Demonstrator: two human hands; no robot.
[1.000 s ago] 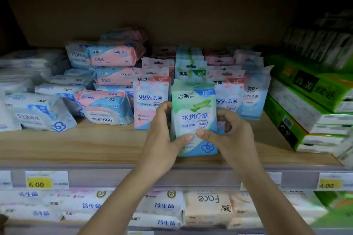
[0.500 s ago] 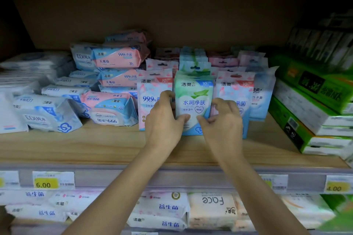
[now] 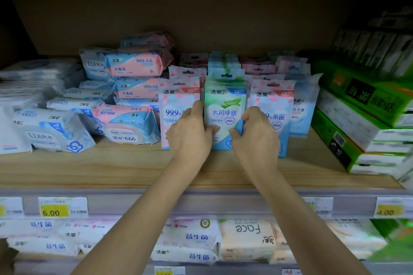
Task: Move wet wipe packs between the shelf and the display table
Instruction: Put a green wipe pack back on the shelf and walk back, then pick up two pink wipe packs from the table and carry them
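1 s ago the green pack (image 3: 224, 114) was up in the air, out past the front edge of the shelf (image 3: 111, 167). Now it stands on the shelf, pushed back btw. the left pink pack (image 3: 176, 100) & the right pink pack (image 3: 274, 100), in line w/ them. The left hand (image 3: 190, 136) & right hand (image 3: 257, 138) went in w/ it, arms reaching farther, and still hold its sides.

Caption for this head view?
Left hand and right hand grip a green wipe pack between pink packs on a shelf.

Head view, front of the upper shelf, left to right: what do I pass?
EDI pack → 666 pack → left pink pack → green pack → right pink pack → green boxes
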